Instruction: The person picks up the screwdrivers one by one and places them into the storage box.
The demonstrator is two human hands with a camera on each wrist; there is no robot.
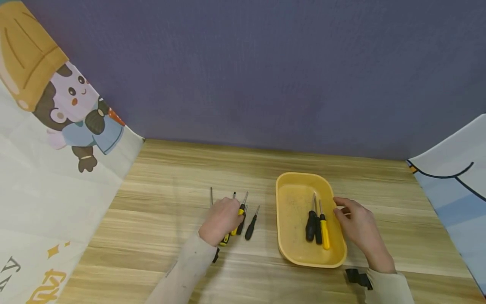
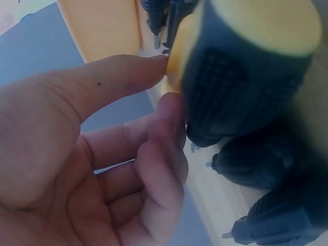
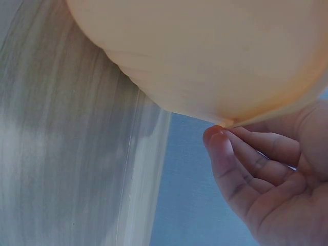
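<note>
My left hand (image 1: 224, 217) is over a group of screwdrivers on the table, its thumb and fingers pinching a yellow-handled screwdriver (image 2: 177, 54). A large black-and-yellow handle (image 2: 230, 77) partly hides that grip in the left wrist view. Right of the hand lies a small black screwdriver (image 1: 251, 228). My right hand (image 1: 358, 223) pinches the right rim of a yellow plastic tray (image 1: 294, 253) between thumb and fingers. Inside the tray, two black screwdrivers (image 1: 310, 226) and one yellow screwdriver (image 1: 325, 232) lie side by side toward the right.
The wood-grain table (image 1: 182, 169) runs back to a dark blue-grey panel (image 1: 258, 76). A printed cloth with a cartoon figure (image 1: 76, 97) hangs at the left, and another printed cloth (image 1: 455, 181) borders the right side.
</note>
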